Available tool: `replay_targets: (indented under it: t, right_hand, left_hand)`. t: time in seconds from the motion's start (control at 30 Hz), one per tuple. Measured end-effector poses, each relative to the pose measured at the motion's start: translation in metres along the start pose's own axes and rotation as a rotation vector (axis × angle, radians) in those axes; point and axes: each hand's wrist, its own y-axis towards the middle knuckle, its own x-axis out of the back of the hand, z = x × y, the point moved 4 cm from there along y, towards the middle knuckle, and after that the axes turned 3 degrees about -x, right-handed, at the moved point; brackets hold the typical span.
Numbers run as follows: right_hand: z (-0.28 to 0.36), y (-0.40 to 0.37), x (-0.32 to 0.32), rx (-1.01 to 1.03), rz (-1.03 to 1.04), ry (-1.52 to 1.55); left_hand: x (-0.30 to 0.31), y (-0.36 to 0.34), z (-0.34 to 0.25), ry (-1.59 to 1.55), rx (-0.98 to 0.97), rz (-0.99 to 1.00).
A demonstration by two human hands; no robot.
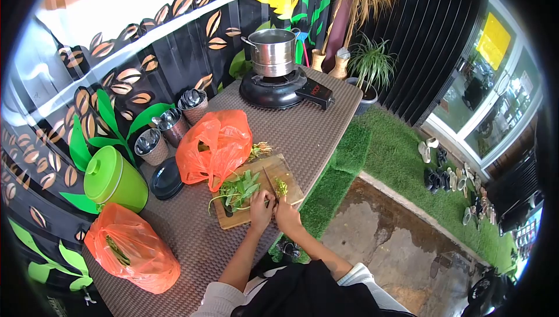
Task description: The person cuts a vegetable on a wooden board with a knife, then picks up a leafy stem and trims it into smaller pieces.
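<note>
On the rectangular wooden cutting board (236, 219), set on the woven brown table (314, 136) beside a crinkled orange plastic bag (214, 148), the left hand (260, 209) curls its fingers onto floppy leafy greens (239, 190), while the right hand (287, 215) wraps its fingers around a slim knife (269, 184).

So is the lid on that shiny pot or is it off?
Off. The steel pot on the black stove shows an open rim with no lid; what's inside, I cannot tell.
</note>
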Motion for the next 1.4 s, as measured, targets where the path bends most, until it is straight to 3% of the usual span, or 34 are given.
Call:
replay_targets:
  t: [0.2,0.37,0.47,0.53,0.63,0.67,0.73,0.83,1.1,1.2,1.27,1.4]
  right_hand:
    - [-0.01,0.015,0.001,0.139,0.008,0.081]
    - [0.0,-0.005,-0.006,0.002,-0.045,-0.008]
    - [0.0,0.001,-0.008,0.043,-0.09,-0.101]
    - [-0.003,0.003,-0.009,0.043,-0.099,-0.106]
    - [-0.007,0.004,-0.007,0.055,-0.134,-0.148]
    - [-0.008,0.005,-0.005,0.063,-0.164,-0.182]
    - [-0.013,0.009,-0.005,0.077,-0.149,-0.17]
    - [-0.019,0.012,0.0,0.107,-0.103,-0.118]
    - [-0.015,0.005,0.004,0.115,-0.041,-0.09]
    - [-0.01,0.005,0.0,0.03,-0.013,-0.056]
    - [-0.008,0.02,-0.001,0.109,-0.089,-0.068]
    - [-0.017,0.032,0.009,0.167,-0.05,-0.05]
  left_hand:
    - [-0.005,0.0,0.015,-0.088,0.051,-0.059]
    - [-0.009,-0.004,0.026,-0.241,0.178,-0.011]
    - [-0.003,-0.003,0.019,-0.186,0.128,0.002]
    - [0.006,-0.004,-0.002,-0.037,-0.065,-0.006]
    - [0.007,-0.005,-0.001,0.049,-0.129,0.001]
    - [0.006,-0.005,0.001,0.049,-0.132,0.001]
    - [0.003,-0.001,0.003,-0.101,0.094,0.004]
    - [0.001,0.003,-0.004,0.135,-0.016,0.061]
    - [-0.006,0.001,0.003,0.097,-0.058,0.036]
    - [-0.001,-0.001,0.003,0.121,-0.115,0.033]
    - [-0.004,-0.002,0.004,0.115,-0.151,0.036]
    - [-0.004,-0.004,0.012,0.067,-0.08,0.042]
